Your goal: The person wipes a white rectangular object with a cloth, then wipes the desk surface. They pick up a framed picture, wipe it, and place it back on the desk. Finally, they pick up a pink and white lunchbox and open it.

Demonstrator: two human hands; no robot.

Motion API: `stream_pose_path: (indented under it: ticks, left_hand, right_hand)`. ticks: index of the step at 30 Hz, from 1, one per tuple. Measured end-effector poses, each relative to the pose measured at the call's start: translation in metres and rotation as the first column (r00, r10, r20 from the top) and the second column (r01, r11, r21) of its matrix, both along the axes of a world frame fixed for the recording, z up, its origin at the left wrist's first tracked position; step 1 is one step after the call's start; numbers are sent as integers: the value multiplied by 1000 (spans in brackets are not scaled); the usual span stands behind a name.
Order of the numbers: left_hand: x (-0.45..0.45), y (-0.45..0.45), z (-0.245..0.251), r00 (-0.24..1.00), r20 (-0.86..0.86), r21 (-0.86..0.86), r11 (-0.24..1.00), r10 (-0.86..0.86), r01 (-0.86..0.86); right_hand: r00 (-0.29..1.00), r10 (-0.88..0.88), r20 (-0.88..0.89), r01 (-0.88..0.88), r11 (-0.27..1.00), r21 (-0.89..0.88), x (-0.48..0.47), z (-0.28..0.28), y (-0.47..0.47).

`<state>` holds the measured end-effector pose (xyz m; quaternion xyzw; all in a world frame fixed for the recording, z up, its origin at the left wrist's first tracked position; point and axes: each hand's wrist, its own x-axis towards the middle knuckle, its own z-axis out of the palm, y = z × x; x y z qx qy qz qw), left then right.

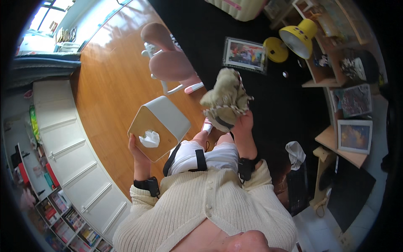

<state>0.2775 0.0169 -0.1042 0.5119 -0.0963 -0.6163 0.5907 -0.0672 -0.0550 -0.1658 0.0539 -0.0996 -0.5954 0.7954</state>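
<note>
In my left hand [138,152] is a tissue box [168,115] with a white body and a wood-coloured top. A white tissue [150,139] sticks out of the opening in that top. My right hand [244,126] grips a crumpled beige cloth [225,93] with a striped cord-like edging, held up over the edge of a black desk [277,104]. Part of the cloth hides the fingers of that hand. Both items are in the air, well apart from each other.
On the desk lie a framed colourful picture [246,55] and a yellow desk lamp [297,39]. A pink chair [171,66] stands on the wooden floor [107,72]. Wooden shelves [324,83] line the right side; white cabinets [78,157] run along the left.
</note>
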Motion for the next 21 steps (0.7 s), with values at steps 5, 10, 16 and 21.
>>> stream_pose_path:
  ticks: [5, 10, 16, 21]
  left_hand:
    - [-7, -18, -9, 997, -76, 78, 997, -25, 31]
    - [-7, -23, -18, 992, -20, 3, 992, -125, 125]
    - [0, -35, -32, 979, -106, -12, 985, -175, 175]
    - [-6, -45, -27, 981, -2, -3, 981, -195, 195]
  right_hand:
    - [934, -2, -357, 104, 958, 266, -69, -30, 85]
    - [188, 235, -954, 605, 737, 301, -128, -61, 136]
    - [-976, 213, -49, 219, 953, -209, -66, -74, 137]
    - [-996, -81, 21, -83, 990, -114, -93, -83, 122]
